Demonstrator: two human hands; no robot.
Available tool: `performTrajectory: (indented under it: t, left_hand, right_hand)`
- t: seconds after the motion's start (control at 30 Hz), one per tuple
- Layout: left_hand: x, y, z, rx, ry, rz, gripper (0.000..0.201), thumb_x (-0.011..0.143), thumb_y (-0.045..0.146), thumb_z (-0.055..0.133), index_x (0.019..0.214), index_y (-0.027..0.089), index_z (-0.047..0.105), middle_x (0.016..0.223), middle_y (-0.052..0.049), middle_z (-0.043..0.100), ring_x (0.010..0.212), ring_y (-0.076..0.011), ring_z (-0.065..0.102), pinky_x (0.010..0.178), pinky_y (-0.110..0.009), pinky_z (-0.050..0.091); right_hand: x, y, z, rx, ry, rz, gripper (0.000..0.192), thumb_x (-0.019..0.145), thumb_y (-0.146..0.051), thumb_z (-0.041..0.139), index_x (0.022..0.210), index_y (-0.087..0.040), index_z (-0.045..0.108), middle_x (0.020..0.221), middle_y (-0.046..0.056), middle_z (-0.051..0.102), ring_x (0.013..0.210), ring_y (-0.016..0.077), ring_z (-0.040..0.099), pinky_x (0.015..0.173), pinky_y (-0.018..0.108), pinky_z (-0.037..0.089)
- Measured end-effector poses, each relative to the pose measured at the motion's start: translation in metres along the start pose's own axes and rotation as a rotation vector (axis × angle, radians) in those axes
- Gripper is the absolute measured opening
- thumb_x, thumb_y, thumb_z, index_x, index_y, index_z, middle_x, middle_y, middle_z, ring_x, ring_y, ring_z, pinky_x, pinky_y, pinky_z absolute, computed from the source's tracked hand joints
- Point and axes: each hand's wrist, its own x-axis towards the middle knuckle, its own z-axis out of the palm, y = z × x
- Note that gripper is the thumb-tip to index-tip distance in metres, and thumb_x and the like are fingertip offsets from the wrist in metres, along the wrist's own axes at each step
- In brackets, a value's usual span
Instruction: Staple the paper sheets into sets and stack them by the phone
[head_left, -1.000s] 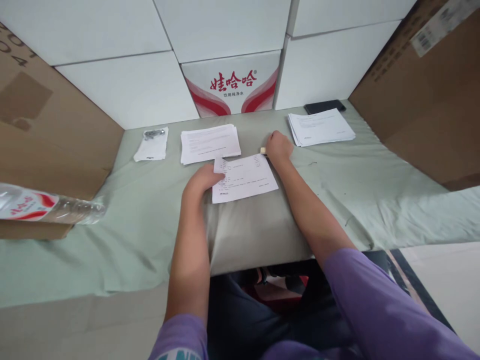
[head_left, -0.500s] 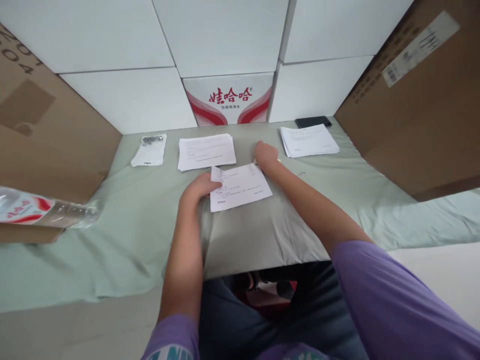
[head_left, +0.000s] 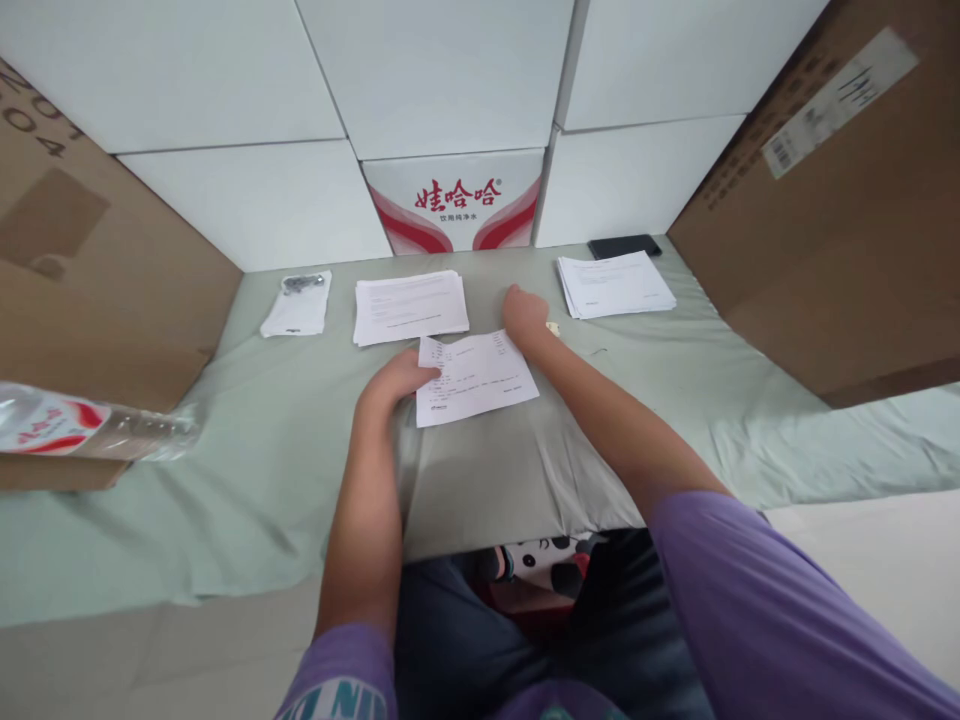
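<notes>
1. Table (head_left: 675,400): draped in pale green cloth, wrinkled; its near edge hides the person's lap.
2. Plastic bottle (head_left: 90,430): clear, cut off at the left edge.
3. Printed sheet (head_left: 474,378): flat white paper at table centre, text too small to read.
4. Left hand (head_left: 394,385): fingers pressed on the sheet's left edge.
5. Right hand (head_left: 523,312): curled at the sheet's far corner; grip cannot be told.
6. Small pale object (head_left: 553,327): just beside the right hand, unidentifiable.

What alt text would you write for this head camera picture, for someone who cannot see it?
A person's left hand rests on the left edge of a printed sheet on a green cloth-covered table, while the right hand sits at the sheet's far right corner. Two paper stacks lie beyond, before white boxes.
</notes>
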Motion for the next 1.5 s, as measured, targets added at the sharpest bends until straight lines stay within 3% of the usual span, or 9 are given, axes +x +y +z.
performTrajectory:
  t: [0.3,0.57,0.73,0.93,1.13,1.23,1.33,1.43,1.5]
  left_hand:
    - [0.002,-0.018,-0.010,-0.239,0.049,0.092,0.037,0.063,0.037,0.084,0.093,0.017,0.078,0.107,-0.012,0.080,0.105,-0.0361,0.074,0.100,-0.052,0.056]
    - [0.000,-0.021,-0.022,-0.146,0.212,0.195,0.046,0.076,0.040,0.077,0.114,0.015,0.074,0.122,-0.015,0.075,0.120,-0.0336,0.069,0.105,-0.049,0.055]
    - [-0.004,-0.027,-0.033,-0.219,0.347,0.199,0.049,0.079,0.041,0.074,0.119,0.013,0.072,0.132,-0.017,0.070,0.123,-0.0331,0.067,0.110,-0.047,0.052]
    - [-0.002,-0.022,-0.034,-0.206,0.533,0.208,0.050,0.090,0.042,0.063,0.133,0.017,0.065,0.141,-0.013,0.065,0.132,-0.0272,0.062,0.112,-0.041,0.051]
    - [0.025,-0.017,-0.008,-0.145,0.721,0.242,0.063,0.097,0.051,0.050,0.148,0.015,0.050,0.144,-0.016,0.063,0.134,-0.0241,0.060,0.106,-0.036,0.055]
    - [0.036,-0.015,0.007,-0.265,0.688,0.317,0.067,0.095,0.057,0.051,0.148,0.015,0.048,0.141,-0.017,0.064,0.133,-0.0243,0.060,0.102,-0.036,0.056]
    - [0.037,-0.015,0.017,-0.546,0.548,0.430,0.078,0.079,0.065,0.071,0.139,0.019,0.054,0.109,-0.014,0.076,0.099,-0.0251,0.074,0.072,-0.031,0.060]
    - [0.032,-0.013,0.020,-0.705,0.290,0.488,0.085,0.071,0.058,0.080,0.141,0.019,0.052,0.078,-0.003,0.072,0.052,-0.0135,0.060,0.043,-0.023,0.040]
    - [0.028,-0.011,0.019,-0.716,0.189,0.494,0.083,0.074,0.051,0.079,0.144,0.018,0.050,0.073,-0.001,0.070,0.043,-0.0091,0.049,0.040,-0.021,0.030]
  right_hand:
    - [-0.015,0.011,-0.001,-0.012,0.129,0.037,0.034,0.099,-0.010,0.038,0.125,-0.014,0.059,0.110,0.021,0.073,0.103,0.0276,0.071,0.084,0.034,0.049]
    - [-0.017,0.039,-0.013,0.543,0.398,-0.083,0.037,0.104,-0.031,0.029,0.088,-0.019,0.060,0.083,0.005,0.066,0.083,0.0174,0.060,0.074,0.025,0.043]
    - [-0.017,0.038,-0.025,0.817,0.210,-0.259,0.036,0.100,-0.039,0.041,0.078,-0.018,0.061,0.074,0.001,0.065,0.075,0.0143,0.059,0.075,0.024,0.044]
    - [-0.028,0.012,-0.021,0.940,0.046,-0.446,0.027,0.090,-0.041,0.063,0.105,-0.019,0.067,0.114,0.006,0.073,0.095,0.0170,0.067,0.085,0.028,0.050]
    - [-0.028,0.013,-0.008,1.254,-0.305,-0.420,0.022,0.090,-0.040,0.064,0.091,-0.019,0.060,0.067,0.001,0.068,0.052,0.0163,0.064,0.047,0.024,0.044]
    - [-0.028,0.020,-0.014,1.266,-0.225,-0.343,0.020,0.091,-0.039,0.064,0.088,-0.020,0.058,0.050,-0.003,0.058,0.040,0.0146,0.055,0.040,0.024,0.039]
    - [-0.025,0.032,-0.023,1.218,-0.099,-0.304,0.020,0.093,-0.040,0.061,0.087,-0.020,0.059,0.045,-0.005,0.052,0.038,0.0138,0.050,0.040,0.024,0.037]
    - [-0.016,0.057,-0.029,1.136,0.154,-0.248,0.022,0.091,-0.039,0.062,0.078,-0.021,0.057,0.048,-0.004,0.049,0.041,0.0121,0.046,0.042,0.024,0.037]
    - [-0.006,0.087,-0.030,1.074,0.324,-0.151,0.026,0.090,-0.038,0.062,0.072,-0.022,0.052,0.053,-0.002,0.049,0.046,0.0123,0.045,0.045,0.025,0.039]
